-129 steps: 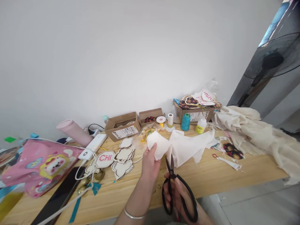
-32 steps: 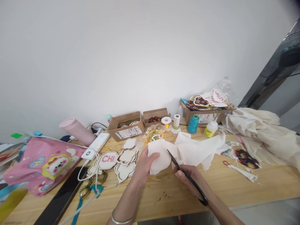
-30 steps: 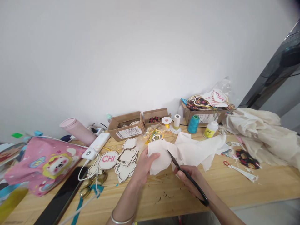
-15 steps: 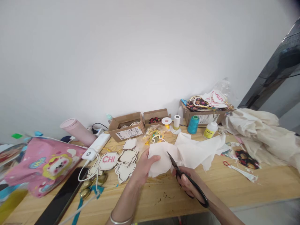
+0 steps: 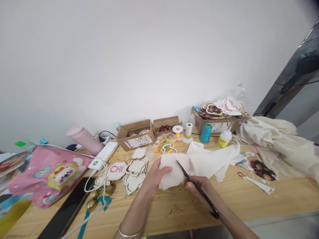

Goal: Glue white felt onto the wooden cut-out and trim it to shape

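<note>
My left hand (image 5: pixel 157 177) pinches the left side of a white cloth (image 5: pixel 171 177), its thumb lying on top. In my right hand (image 5: pixel 198 190) is a pair of black scissors (image 5: pixel 203 195), with the tip resting over the held cloth. The blades look nearly together, and the lower handle is hidden by my fingers. A further spread of white cloth (image 5: pixel 206 161) extends to the right on the table. Left of my left hand lie cloud-shaped wooden pieces (image 5: pixel 135 181) and a plaque lettered CHI (image 5: pixel 116 170).
Cardboard boxes (image 5: pixel 136 142) stand along the wall, with a teal thread cone (image 5: pixel 205 133) and a glue bottle (image 5: pixel 224 138). Cream fabric (image 5: pixel 281 139) is heaped at right. A phone (image 5: pixel 67 209), a pink bag (image 5: pixel 50 176), a pink tumbler (image 5: pixel 86 140) and cables occupy the left.
The scissors have turned so their handles look narrower and their blades closer together. My left hand still grips the cloth. The whole view has shifted slightly.
</note>
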A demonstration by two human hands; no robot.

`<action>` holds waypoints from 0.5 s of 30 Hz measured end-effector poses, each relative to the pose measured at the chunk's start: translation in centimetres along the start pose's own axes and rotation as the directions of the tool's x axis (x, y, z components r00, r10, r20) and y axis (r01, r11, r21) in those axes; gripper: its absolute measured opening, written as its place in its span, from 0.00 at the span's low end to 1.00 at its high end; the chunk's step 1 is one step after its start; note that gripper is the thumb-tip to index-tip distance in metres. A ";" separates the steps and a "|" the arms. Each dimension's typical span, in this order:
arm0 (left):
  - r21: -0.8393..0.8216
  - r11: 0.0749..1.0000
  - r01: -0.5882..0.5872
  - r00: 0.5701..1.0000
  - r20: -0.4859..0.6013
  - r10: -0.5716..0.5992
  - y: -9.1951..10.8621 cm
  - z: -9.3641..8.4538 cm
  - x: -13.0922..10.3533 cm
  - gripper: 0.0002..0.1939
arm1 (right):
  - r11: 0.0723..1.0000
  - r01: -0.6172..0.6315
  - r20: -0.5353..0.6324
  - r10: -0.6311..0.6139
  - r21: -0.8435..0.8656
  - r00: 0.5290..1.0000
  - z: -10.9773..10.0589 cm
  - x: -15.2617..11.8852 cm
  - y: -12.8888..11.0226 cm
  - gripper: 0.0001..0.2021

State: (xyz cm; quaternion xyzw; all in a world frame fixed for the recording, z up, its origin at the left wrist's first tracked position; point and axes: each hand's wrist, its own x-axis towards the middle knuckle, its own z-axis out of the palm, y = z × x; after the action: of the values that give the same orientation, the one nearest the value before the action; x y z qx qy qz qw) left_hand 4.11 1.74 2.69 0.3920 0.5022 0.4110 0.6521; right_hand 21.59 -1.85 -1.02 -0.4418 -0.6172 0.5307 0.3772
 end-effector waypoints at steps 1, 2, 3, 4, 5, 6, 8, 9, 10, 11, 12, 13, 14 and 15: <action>-0.004 1.000 0.001 1.000 0.001 -0.001 -0.1 0.0 0.0 0.18 | 1.000 -0.005 0.002 0.005 -0.003 1.000 0.0 0.0 0.0 0.24; -0.009 1.000 0.003 1.000 0.005 -0.003 -0.1 0.0 0.0 0.18 | 1.000 -0.007 0.001 0.007 -0.006 1.000 0.0 0.0 0.1 0.24; -0.017 1.000 0.004 1.000 0.011 -0.004 -0.2 0.0 0.1 0.19 | 1.000 -0.007 -0.002 0.007 -0.009 1.000 0.0 0.0 0.2 0.24; -0.030 1.000 0.004 1.000 0.017 -0.004 -0.3 0.0 0.1 0.19 | 1.000 -0.003 -0.009 0.002 -0.011 1.000 0.1 0.0 0.3 0.24; -0.048 0.999 0.003 1.000 0.025 -0.002 -0.4 0.0 0.1 0.20 | 1.000 0.004 -0.022 -0.005 -0.010 1.000 0.2 0.0 0.4 0.24; -0.069 0.998 0.001 1.000 0.030 0.001 -0.5 0.1 0.0 0.20 | 1.000 0.012 -0.036 -0.012 -0.006 0.999 0.4 0.0 0.5 0.23; -0.118 0.993 -0.001 0.999 0.044 0.006 -0.7 0.2 -0.1 0.21 | 1.000 0.016 -0.065 -0.016 0.009 0.998 0.8 -0.1 0.9 0.23; -0.144 0.990 0.001 0.998 0.058 0.007 -0.7 0.4 -0.2 0.21 | 1.000 0.015 -0.076 -0.013 0.022 0.997 1.0 -0.2 1.1 0.23; -0.169 0.986 0.006 0.997 0.075 0.007 -0.8 0.5 -0.3 0.21 | 0.999 0.012 -0.086 -0.008 0.040 0.996 1.3 -0.2 1.3 0.23; -0.194 0.981 0.014 0.996 0.091 0.004 -0.8 0.6 -0.5 0.20 | 0.998 0.005 -0.090 0.001 0.065 0.996 1.5 -0.3 1.5 0.23; -0.218 0.976 0.022 0.995 0.103 0.001 -0.8 0.8 -0.6 0.20 | 0.995 -0.004 -0.087 0.013 0.100 0.996 1.8 -0.4 1.7 0.23; -0.240 0.970 0.028 0.994 0.108 -0.002 -0.8 0.9 -0.7 0.20 | 0.990 -0.012 -0.078 0.024 0.143 0.997 2.0 -0.6 1.9 0.22; -0.259 0.965 0.034 0.994 0.105 -0.007 -0.8 1.0 -0.8 0.19 | 0.981 -0.023 -0.057 0.035 0.193 0.998 2.2 -0.7 2.0 0.22; -0.276 0.960 0.040 0.995 0.099 -0.013 -0.8 1.1 -0.8 0.19 | 0.968 -0.036 -0.029 0.045 0.248 0.999 2.4 -0.8 2.1 0.22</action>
State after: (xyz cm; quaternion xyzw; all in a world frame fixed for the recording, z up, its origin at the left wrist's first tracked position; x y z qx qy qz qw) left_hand 5.17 0.56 2.44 0.3093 0.4128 0.4493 0.7294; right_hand 19.90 -3.24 -3.48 -0.4130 -0.5306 0.6032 0.4290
